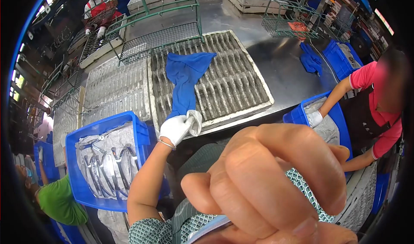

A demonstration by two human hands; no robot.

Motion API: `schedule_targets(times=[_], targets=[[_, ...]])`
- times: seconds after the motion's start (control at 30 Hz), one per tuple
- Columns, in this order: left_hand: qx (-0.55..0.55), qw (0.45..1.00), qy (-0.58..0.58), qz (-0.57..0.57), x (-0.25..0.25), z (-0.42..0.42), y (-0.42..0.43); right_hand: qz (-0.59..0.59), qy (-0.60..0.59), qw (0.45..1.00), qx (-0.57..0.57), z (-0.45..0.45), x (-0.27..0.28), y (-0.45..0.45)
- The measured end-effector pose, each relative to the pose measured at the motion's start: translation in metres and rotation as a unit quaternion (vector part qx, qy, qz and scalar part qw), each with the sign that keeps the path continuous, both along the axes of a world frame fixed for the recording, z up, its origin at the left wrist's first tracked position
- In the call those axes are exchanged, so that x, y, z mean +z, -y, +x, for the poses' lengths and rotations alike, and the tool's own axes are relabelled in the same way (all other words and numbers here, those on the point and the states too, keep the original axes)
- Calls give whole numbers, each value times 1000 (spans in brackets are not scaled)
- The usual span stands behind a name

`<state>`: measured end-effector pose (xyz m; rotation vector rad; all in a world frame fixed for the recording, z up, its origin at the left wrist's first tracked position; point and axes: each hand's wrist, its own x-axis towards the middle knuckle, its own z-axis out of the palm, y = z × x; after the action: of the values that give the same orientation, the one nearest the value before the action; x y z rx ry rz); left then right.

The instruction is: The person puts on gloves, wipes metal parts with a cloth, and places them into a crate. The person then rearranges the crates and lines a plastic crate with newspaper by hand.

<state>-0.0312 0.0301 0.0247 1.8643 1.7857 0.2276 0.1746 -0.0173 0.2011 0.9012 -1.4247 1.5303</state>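
Note:
My left hand wears a white glove and has a bracelet at the wrist. Its fingers are closed on a loose, crumpled white glove. Touching or just behind that hand lies the lower end of a blue cloth, draped over a ribbed, white-rimmed tray. Bare and very close to the camera, my right hand has its fingers curled in, with no object showing in them. It covers much of the lower right of the view.
Left of me, a blue bin holds curved metal parts on grey wrapping. Green wire racks stand on the metal table. A co-worker in pink reaches into another blue bin. Others work at left and back.

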Motion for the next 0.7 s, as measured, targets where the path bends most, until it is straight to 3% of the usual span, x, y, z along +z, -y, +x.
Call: schedule_targets(times=[0.4,0.7], targets=[[-14,1000,6,2,-3,0,0,11,6,998,57,-22,-29,-10],[-12,1000,16,12,-4,0,0,-13,1,1000,18,-12,-22,-7]])
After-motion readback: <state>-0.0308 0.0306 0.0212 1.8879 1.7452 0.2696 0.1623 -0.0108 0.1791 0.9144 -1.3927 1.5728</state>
